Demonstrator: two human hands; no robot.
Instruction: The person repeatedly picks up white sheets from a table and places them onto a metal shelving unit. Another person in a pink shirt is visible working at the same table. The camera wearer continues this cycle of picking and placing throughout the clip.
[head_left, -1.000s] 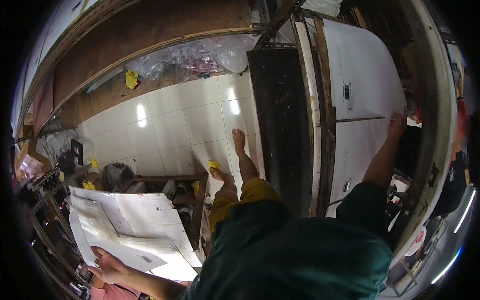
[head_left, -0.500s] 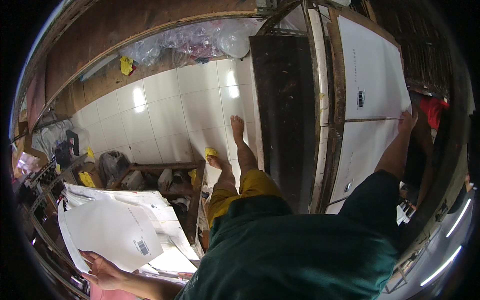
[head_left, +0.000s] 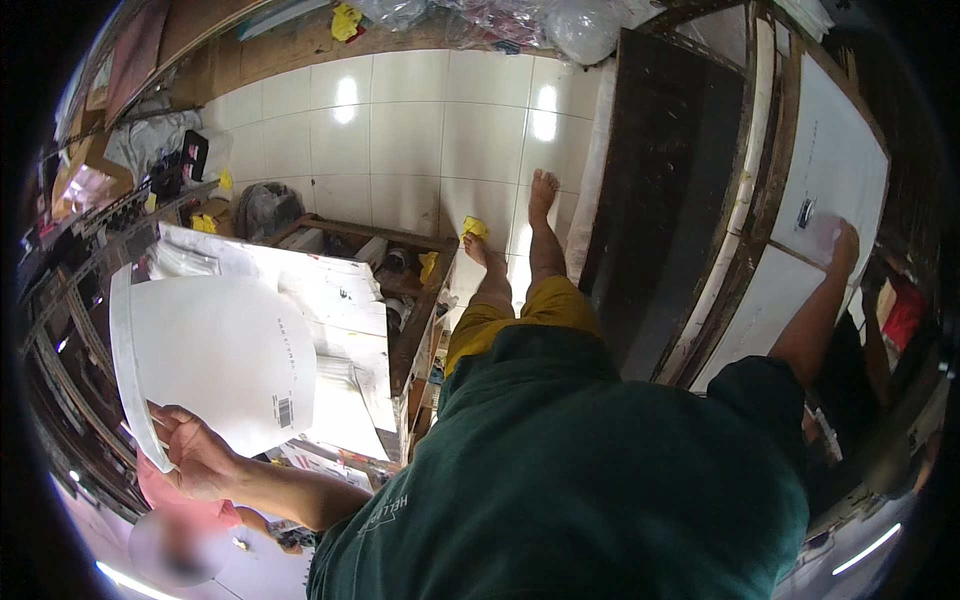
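Note:
My left hand [head_left: 195,455] is closed on the edge of a large white sheet [head_left: 220,350] that has a folded strip along one side and a barcode near a corner. That sheet hangs over a stack of white sheets [head_left: 350,290]. On the right, my right hand [head_left: 843,245] is at the near edge of another white sheet [head_left: 835,150] with a barcode, lying on a dark-edged board; its fingertips are smeared. A second white surface [head_left: 765,305] lies just nearer, under my right forearm.
A long dark panel [head_left: 665,170] stands between my legs and the board. A wooden frame [head_left: 400,240] with small things inside borders the stack. Clear plastic bags [head_left: 580,30] lie at the back. A person in pink [head_left: 165,485] is at the lower left.
The view has shifted, so floor and panel sit farther right. My left hand has raised its sheet over the stack. My right hand has moved onto the board's far sheet near its barcode.

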